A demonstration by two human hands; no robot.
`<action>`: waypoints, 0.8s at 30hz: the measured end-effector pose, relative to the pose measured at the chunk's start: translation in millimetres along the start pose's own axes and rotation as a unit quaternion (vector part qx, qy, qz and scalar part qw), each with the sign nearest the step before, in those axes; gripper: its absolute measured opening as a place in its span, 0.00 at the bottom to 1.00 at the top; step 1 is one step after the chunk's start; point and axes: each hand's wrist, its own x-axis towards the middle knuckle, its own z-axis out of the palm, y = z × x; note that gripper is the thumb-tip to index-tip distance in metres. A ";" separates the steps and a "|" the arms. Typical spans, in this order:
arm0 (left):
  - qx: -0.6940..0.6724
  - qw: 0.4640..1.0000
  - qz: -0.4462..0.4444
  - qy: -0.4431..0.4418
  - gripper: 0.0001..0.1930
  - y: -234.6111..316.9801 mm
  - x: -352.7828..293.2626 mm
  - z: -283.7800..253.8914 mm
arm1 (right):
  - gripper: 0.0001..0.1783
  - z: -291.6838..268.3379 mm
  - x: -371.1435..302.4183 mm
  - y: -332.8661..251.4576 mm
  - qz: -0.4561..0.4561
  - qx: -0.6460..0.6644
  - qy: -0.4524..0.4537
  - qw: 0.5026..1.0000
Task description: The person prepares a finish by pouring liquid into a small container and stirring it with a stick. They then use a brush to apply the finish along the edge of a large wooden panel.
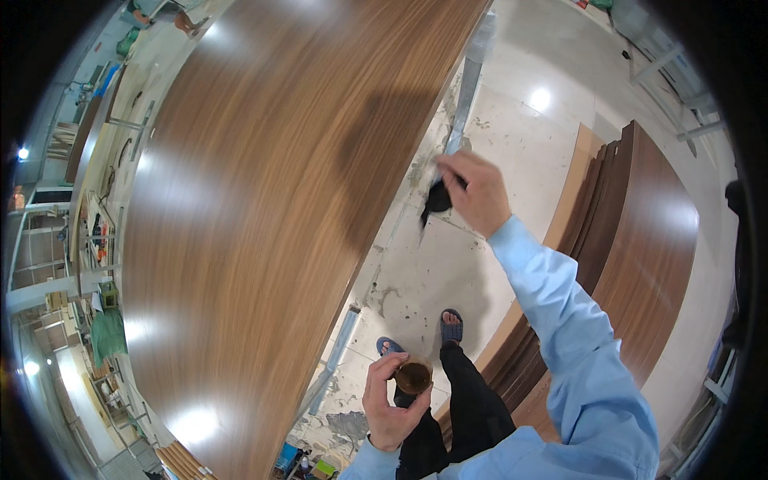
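My left hand is wrapped round a small round cup with something dark brown inside, held low in front of my legs. Farther off, my right hand is closed on a black cloth that hangs down from the fingers, slightly smeared by motion. This hand is just right of the long edge of a large wood-grain panel, apart from its surface in the picture. A dark shadow falls on the panel beside the hand.
Brown boards lie stacked on my right. A metal support shows under the panel's edge, above a stained pale tiled floor. Wooden strips and small bottles are at the lower left; cluttered racks stand beyond the panel.
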 end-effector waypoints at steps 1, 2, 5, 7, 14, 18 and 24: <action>0.002 1.000 -0.002 0.000 0.33 -0.1 -0.6 0.1 | 0.07 0.9 -1.0 -2.9 0.020 -0.003 0.082 0.996; 0.002 1.000 0.000 0.003 0.33 -0.9 -1.6 -0.3 | 0.06 3.2 -6.3 -8.8 0.033 -0.004 0.084 0.996; -0.001 1.000 -0.008 0.017 0.33 -3.5 -6.2 -0.4 | 0.10 8.7 -18.6 -19.2 -0.029 -0.003 -0.143 0.989; -0.006 1.000 -0.009 0.023 0.33 -5.5 -10.0 -0.5 | 0.10 12.9 -26.1 -22.7 -0.062 0.007 -0.105 0.993; -0.024 0.998 -0.006 0.053 0.33 -12.6 -32.4 -8.3 | 0.12 39.2 -64.7 -63.9 0.040 0.027 -0.149 0.988; -0.031 0.997 -0.015 0.066 0.32 -23.8 -53.7 -20.8 | 0.12 56.9 -102.0 -101.2 -0.033 0.077 -0.158 0.984; -0.009 0.997 -0.011 0.078 0.32 -49.4 -97.8 -50.5 | 0.10 78.2 -138.3 -112.0 0.056 0.094 -0.118 0.987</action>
